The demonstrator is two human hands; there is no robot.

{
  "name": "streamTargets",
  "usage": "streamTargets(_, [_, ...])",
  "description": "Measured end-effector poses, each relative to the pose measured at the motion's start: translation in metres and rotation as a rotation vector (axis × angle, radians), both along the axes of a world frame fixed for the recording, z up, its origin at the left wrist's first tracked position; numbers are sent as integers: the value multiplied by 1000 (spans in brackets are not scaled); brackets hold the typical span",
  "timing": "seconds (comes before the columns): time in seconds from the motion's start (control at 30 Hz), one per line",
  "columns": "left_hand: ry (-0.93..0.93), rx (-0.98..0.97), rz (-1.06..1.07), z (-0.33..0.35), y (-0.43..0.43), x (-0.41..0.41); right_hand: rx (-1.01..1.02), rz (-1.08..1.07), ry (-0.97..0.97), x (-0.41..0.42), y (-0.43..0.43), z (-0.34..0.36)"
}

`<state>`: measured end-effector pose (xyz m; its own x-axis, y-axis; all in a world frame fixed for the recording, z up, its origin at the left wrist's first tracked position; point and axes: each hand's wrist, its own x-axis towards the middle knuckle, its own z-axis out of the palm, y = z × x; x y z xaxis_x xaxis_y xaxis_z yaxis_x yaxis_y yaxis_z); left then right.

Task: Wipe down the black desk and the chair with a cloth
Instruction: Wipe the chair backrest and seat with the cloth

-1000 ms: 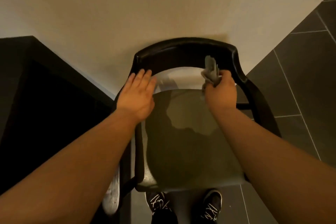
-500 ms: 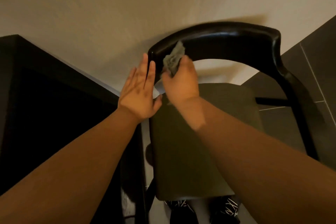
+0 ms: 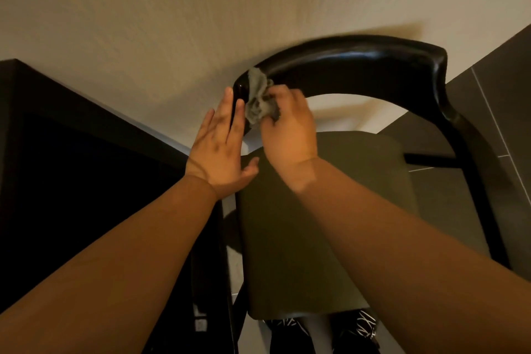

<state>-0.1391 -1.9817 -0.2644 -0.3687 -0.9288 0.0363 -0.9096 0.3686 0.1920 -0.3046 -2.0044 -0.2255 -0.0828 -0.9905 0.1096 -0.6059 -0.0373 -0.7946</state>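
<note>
Two shoes (image 3: 321,327): black with white markings, on the floor under the front edge of the chair seat, nearest the camera.
Chair seat (image 3: 310,224): olive-green pad, framed in black, filling the middle ground.
Black desk (image 3: 74,169): dark top just beside the chair, on its left.
Left hand (image 3: 222,149): spread flat, fingers straight and together, holding nothing; fingertips laid against the left end of the chair backrest, thumb out over the seat's rear corner.
Right hand (image 3: 287,129): curled tight around the cloth, pressing it onto the backrest, just right of the left hand.
Cloth (image 3: 258,100): grey, bunched, touching the left end of the backrest, partly sticking out above the fingers.
Chair backrest (image 3: 359,63): glossy black curved rail, arching over the seat, sweeping down on the right into the frame.
Floor tiles (image 3: 488,112): dark grey, right of the chair.
Wall (image 3: 201,17): pale cream, behind the backrest, farthest off.
</note>
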Motion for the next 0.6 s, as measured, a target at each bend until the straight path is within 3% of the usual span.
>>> streamTargets(0.07, [-16, -13, 9, 0, 1, -1, 30, -3, -20, -12, -8, 0])
streamTargets(0.2, [-97, 35, 54, 7, 1, -4, 46, -459, -271, -84, -44, 20])
streamTargets(0.33, [-95, 12, 83, 10, 5, -7, 66, -643, -283, -119, -46, 18])
streamTargets(0.43, [-66, 24, 125, 17, 10, -14, 115, -550, -271, -97, -49, 13])
streamTargets(0.6, [-24, -35, 143, 46, -17, -38, 124, -118, -129, -42, -35, 17])
